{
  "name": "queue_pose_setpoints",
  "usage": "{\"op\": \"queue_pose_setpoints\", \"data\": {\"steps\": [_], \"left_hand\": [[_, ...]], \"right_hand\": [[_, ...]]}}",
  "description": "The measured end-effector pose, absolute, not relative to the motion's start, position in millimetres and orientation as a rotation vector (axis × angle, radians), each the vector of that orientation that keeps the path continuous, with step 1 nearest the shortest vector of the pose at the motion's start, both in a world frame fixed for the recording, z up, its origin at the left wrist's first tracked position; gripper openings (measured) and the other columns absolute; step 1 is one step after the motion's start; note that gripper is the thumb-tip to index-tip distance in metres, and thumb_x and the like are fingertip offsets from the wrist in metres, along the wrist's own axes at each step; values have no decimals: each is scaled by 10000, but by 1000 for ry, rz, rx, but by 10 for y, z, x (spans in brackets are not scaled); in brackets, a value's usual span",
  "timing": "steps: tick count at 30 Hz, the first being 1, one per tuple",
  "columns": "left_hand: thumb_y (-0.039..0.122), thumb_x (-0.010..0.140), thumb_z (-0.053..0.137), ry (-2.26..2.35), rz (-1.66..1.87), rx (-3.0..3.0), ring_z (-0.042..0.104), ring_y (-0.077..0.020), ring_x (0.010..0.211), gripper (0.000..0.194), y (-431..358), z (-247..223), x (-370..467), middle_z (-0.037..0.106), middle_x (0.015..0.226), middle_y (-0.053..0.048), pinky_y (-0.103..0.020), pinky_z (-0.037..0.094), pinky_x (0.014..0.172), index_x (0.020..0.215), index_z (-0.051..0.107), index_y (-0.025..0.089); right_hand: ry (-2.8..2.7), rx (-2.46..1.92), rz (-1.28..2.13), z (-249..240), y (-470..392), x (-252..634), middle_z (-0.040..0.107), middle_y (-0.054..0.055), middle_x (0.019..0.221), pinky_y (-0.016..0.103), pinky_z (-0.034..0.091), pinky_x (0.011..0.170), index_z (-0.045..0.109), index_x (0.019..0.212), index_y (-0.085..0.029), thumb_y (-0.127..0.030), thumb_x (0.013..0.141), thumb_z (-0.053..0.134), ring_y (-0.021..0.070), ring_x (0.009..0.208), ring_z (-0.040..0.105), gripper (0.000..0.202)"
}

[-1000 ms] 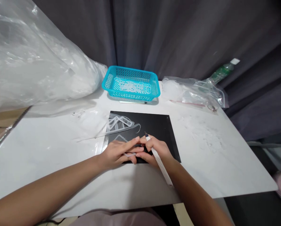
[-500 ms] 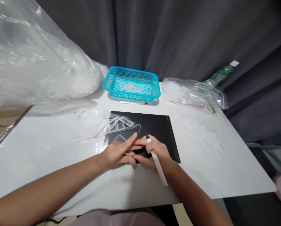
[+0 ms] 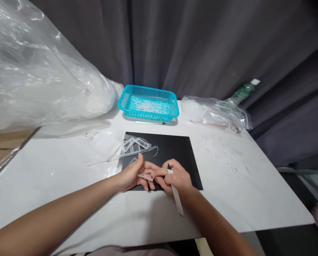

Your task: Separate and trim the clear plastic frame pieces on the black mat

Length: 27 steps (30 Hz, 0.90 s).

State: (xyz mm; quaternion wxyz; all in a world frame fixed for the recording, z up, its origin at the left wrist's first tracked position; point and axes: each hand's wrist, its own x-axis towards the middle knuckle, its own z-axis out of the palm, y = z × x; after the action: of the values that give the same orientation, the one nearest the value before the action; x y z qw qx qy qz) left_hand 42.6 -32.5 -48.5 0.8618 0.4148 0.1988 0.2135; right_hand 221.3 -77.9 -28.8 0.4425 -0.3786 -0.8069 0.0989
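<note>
My left hand (image 3: 134, 173) is turned palm up over the near edge of a black mat (image 3: 172, 147), with a small translucent frame-like piece (image 3: 145, 176) resting on its fingers. My right hand (image 3: 178, 176) has a white pen-like knife (image 3: 177, 199) with a dark tip tucked between its fingers, tip pointing away from me. Its thumb and fingertips touch the right end of the small piece. On the mat's left part lie clear plastic strips and white outlined frames (image 3: 133, 145).
A blue basket (image 3: 148, 115) holding white pieces stands at the back, another pen (image 3: 149, 123) before it. Large plastic bags (image 3: 54, 81) fill the left. Right are a clear bag (image 3: 209, 113), a green bottle (image 3: 242, 93) and thin scraps (image 3: 232, 160).
My left hand has rolled palm up, its fingers now under the small piece, which shows more. My right fingertips have come onto it. The view has tilted slightly upward.
</note>
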Motion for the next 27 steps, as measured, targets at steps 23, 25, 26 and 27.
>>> {"op": "queue_pose_setpoints", "data": {"steps": [23, 25, 26, 27], "left_hand": [[406, 671, 789, 705, 843, 1119, 557, -64, 382, 407, -398, -378, 424, 606, 544, 31, -112, 422, 340, 733, 484, 143], [393, 693, 776, 731, 897, 1159, 571, -63, 398, 384, -399, -390, 422, 611, 574, 27, -109, 433, 351, 723, 488, 140], [386, 703, 769, 740, 919, 1177, 577, -61, 406, 374, -401, -398, 420, 624, 609, 18, -107, 436, 355, 723, 489, 139], [380, 713, 762, 745, 937, 1195, 581, -58, 413, 365, -405, -405, 417, 637, 648, 8, -105, 437, 358, 724, 489, 138]], "right_hand": [[-1132, -821, 1448, -169, -772, 2218, 717, 36, 794, 246, 501, 606, 511, 989, -231, -389, 839, 639, 132, 660, 638, 253], [-1096, -852, 1453, -182, -771, 2225, 711, 28, 766, 246, 496, 589, 527, 973, -228, -386, 823, 655, 131, 629, 630, 252], [-1085, -874, 1447, -195, -770, 2231, 700, 20, 738, 246, 490, 581, 536, 957, -226, -385, 815, 663, 128, 610, 620, 248], [-1081, -895, 1438, -211, -768, 2239, 681, 8, 704, 243, 480, 571, 544, 936, -224, -381, 805, 673, 123, 592, 606, 242]]}}
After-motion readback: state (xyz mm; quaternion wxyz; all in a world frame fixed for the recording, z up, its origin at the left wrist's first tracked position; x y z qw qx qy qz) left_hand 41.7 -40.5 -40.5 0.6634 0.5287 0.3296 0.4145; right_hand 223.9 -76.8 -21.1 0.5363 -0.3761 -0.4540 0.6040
